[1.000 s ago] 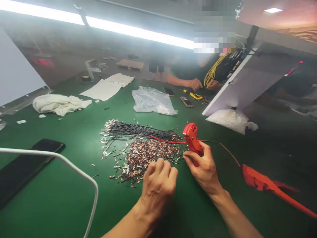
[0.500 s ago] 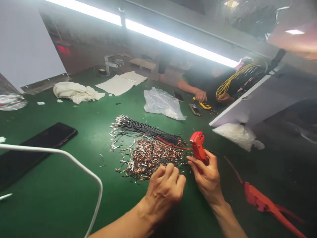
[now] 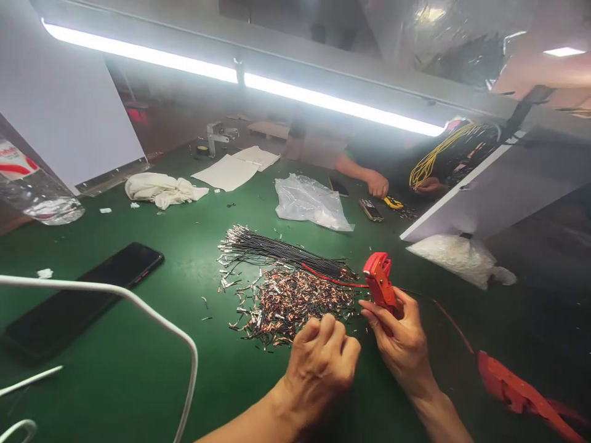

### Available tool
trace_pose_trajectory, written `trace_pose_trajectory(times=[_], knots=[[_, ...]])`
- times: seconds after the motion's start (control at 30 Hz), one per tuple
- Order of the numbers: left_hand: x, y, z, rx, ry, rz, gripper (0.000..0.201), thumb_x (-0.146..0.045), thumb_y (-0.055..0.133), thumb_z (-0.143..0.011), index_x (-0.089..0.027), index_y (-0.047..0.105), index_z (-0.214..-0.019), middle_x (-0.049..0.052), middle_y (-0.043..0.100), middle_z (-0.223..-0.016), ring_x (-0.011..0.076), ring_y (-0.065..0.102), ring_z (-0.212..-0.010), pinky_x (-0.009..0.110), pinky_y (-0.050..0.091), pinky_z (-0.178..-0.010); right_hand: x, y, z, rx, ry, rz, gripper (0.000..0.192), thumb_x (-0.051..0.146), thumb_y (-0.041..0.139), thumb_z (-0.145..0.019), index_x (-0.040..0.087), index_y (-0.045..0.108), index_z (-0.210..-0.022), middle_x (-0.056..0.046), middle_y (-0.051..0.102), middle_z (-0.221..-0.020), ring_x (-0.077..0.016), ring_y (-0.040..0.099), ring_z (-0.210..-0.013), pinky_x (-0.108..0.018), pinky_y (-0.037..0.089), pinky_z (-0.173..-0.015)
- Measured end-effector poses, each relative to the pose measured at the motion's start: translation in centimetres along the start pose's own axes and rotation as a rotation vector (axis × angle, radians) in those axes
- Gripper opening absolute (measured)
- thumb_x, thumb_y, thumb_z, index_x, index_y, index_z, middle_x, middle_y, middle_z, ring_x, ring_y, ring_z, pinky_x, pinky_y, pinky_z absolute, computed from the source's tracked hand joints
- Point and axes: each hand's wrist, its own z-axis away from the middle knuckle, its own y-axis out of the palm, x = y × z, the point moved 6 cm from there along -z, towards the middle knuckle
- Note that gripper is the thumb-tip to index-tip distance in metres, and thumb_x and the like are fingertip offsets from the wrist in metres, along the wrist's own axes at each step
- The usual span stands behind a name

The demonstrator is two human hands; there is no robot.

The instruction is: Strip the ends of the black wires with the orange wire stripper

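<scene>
My right hand (image 3: 402, 338) grips a red wire stripper (image 3: 380, 278), its head pointing up and away from me. My left hand (image 3: 322, 362) is closed with curled fingers, just left of the right hand; whatever it may hold is hidden. Beyond the left hand lies a heap of short wire offcuts (image 3: 290, 301), copper and black, some with shiny ends. Behind the heap is a bundle of black wires (image 3: 277, 247) with metal terminals at the left end. A red strip (image 3: 318, 275) runs along the bundle towards the stripper.
A second red tool (image 3: 517, 384), blurred, lies at the right. A dark phone (image 3: 87, 295) and a white cable (image 3: 152, 315) are at the left. Further back are a clear plastic bag (image 3: 311, 203), a white cloth (image 3: 164, 189) and a co-worker's hand (image 3: 377, 183) beside a yellow tool.
The camera view has shifted, so the whole scene sits slightly lower and further right. Both hands keep almost the same pose, with the stripper still in my right hand.
</scene>
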Motion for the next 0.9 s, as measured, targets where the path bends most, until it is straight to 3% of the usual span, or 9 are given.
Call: trace_pose_trajectory(times=[0.3, 0.9], knots=[[0.38, -0.07, -0.2, -0.034, -0.029, -0.041, 0.015, -0.006, 0.054, -0.084, -0.019, 0.058, -0.076, 0.001, 0.054, -0.07, 0.0176, 0.05, -0.075, 0.031, 0.034, -0.08, 0.44, -0.14, -0.34, 0.023, -0.01, -0.001, 0.018, 0.029, 0.061, -0.092, 0.024, 0.076, -0.102, -0.013, 0.046, -0.128, -0.028, 0.059, -0.108, -0.048, 0.054, -0.088], [0.8, 0.31, -0.25, 0.013, -0.052, -0.039, 0.018, -0.003, 0.054, -0.082, -0.02, 0.056, -0.074, 0.001, 0.055, -0.072, 0.0182, 0.049, -0.076, 0.032, 0.034, -0.082, 0.85, -0.41, -0.48, 0.009, 0.0, -0.035, 0.019, 0.025, 0.062, -0.092, 0.025, 0.075, -0.105, -0.012, 0.045, -0.129, -0.0281, 0.058, -0.107, -0.05, 0.053, -0.089]])
